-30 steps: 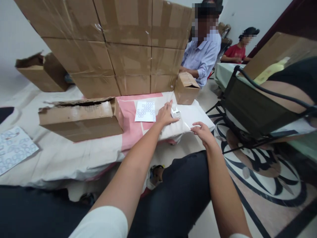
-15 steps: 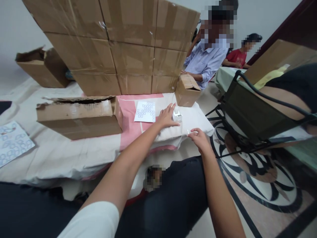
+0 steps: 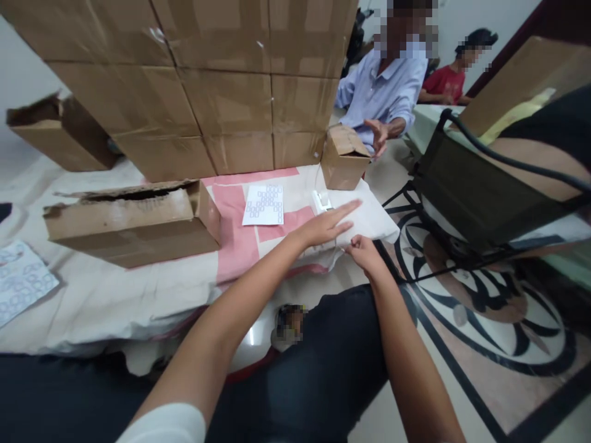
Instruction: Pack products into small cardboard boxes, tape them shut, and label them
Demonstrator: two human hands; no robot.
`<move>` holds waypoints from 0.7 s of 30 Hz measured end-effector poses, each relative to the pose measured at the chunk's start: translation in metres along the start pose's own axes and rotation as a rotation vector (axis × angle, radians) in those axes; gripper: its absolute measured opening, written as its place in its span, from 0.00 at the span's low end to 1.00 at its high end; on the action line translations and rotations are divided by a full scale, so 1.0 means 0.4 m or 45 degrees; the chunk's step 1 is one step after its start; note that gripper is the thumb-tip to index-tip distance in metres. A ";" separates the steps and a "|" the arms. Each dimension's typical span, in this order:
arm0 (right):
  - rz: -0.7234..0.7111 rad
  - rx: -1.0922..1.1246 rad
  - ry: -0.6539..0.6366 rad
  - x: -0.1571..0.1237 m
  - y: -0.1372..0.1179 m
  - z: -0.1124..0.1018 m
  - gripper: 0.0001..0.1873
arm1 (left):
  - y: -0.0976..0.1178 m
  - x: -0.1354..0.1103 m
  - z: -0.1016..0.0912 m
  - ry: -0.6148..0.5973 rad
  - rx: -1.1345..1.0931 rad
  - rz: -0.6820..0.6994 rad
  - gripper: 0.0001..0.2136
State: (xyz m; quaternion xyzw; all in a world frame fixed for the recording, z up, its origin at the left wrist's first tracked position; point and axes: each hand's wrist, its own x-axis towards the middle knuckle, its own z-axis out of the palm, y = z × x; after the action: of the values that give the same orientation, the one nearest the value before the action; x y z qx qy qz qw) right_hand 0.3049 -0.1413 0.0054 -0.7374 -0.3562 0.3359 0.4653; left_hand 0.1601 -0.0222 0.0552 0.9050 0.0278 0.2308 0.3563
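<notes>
My left hand (image 3: pixel 327 226) lies flat with its fingers stretched out on the white cloth (image 3: pixel 369 215), just in front of a small white tape dispenser (image 3: pixel 321 200). My right hand (image 3: pixel 361 252) is pinched shut at the cloth's near edge, apparently on a thin clear strip of tape that is too small to make out. A white sheet of printed stickers (image 3: pixel 265 204) lies on the pink part of the cloth, left of the dispenser. A small open cardboard box (image 3: pixel 342 159) stands behind the dispenser.
A long torn cardboard box (image 3: pixel 132 223) lies at left. A wall of taped cartons (image 3: pixel 207 80) stands behind. A person in a light blue shirt (image 3: pixel 378 92) sits beyond, one hand raised; another in red (image 3: pixel 446 83) farther back. A dark folding chair (image 3: pixel 480 197) at right.
My left hand has slid off the tape dispenser toward me and now lies flat. My right hand moved left, closer to it, and closed into a pinch. The seated person raised a hand.
</notes>
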 end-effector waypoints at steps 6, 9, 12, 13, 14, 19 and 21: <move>-0.027 0.108 0.045 -0.014 -0.005 -0.026 0.20 | 0.101 -0.024 -0.168 0.696 -0.083 0.119 0.27; -0.108 0.180 -0.006 -0.037 -0.030 -0.039 0.20 | 0.106 -0.116 -0.172 0.586 -0.315 -0.230 0.29; -0.208 0.247 -0.045 -0.060 -0.063 -0.043 0.23 | 0.105 -0.244 -0.126 0.291 -0.438 -0.553 0.24; -0.238 0.266 -0.056 -0.064 -0.074 -0.040 0.23 | 0.106 -0.284 -0.107 0.220 -0.448 -0.586 0.21; -0.266 0.284 -0.068 -0.067 -0.085 -0.034 0.24 | 0.109 -0.321 -0.087 0.148 -0.466 -0.612 0.20; -0.364 0.345 -0.188 -0.085 -0.149 0.071 0.23 | 0.109 -0.431 -0.016 0.112 -0.619 -0.735 0.28; -0.397 0.357 -0.258 -0.110 -0.170 0.148 0.22 | 0.098 -0.447 -0.007 0.189 -0.701 -0.734 0.33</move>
State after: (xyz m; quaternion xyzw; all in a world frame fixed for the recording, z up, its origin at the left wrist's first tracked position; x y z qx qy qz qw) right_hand 0.2185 -0.1305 0.0552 -0.5642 -0.4605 0.3785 0.5714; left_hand -0.0052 -0.0881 0.0117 0.7116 0.2431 0.1852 0.6326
